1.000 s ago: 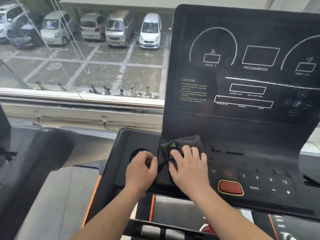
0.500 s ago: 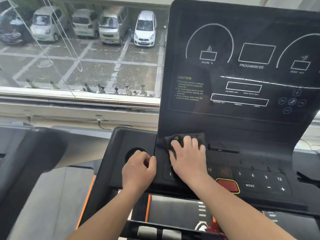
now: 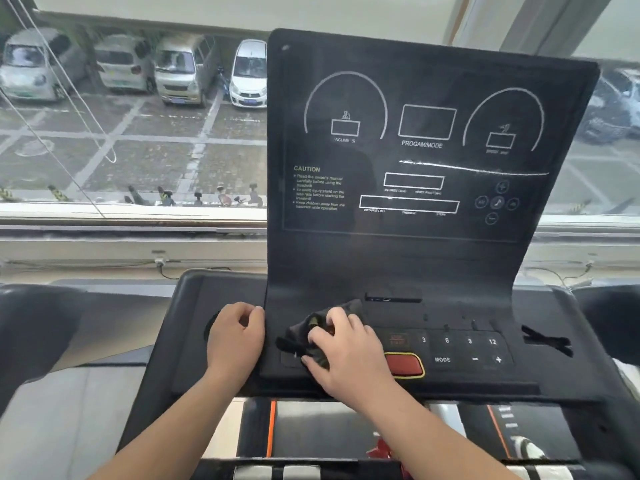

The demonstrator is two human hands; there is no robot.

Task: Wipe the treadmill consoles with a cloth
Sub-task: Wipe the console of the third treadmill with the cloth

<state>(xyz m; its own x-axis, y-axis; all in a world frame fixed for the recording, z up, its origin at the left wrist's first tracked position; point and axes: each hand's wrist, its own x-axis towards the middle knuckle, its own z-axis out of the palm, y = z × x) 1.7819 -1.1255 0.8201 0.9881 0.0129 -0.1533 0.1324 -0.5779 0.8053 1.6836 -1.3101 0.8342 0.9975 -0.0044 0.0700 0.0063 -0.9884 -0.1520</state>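
The black treadmill console [image 3: 429,258] fills the middle of the view, with an upright display panel and a lower button strip. My right hand [image 3: 346,351] presses a dark crumpled cloth [image 3: 304,337] onto the left part of the button strip, just left of the red stop button [image 3: 403,364]. The cloth is bunched under my fingers and partly hidden by them. My left hand [image 3: 237,336] rests curled on the console's left wing, beside the panel edge, with nothing seen in it.
A round cup recess [image 3: 211,327] sits under my left hand. Number keys and the MODE key [image 3: 442,359] lie right of the stop button. Another treadmill's dark handrail [image 3: 31,327] is at the left. A window [image 3: 131,116] behind looks onto parked cars.
My right hand and the cloth have slid a little down the button strip and the cloth has bunched up. My head moved right, so the console sits more centred. The left hand stays put.
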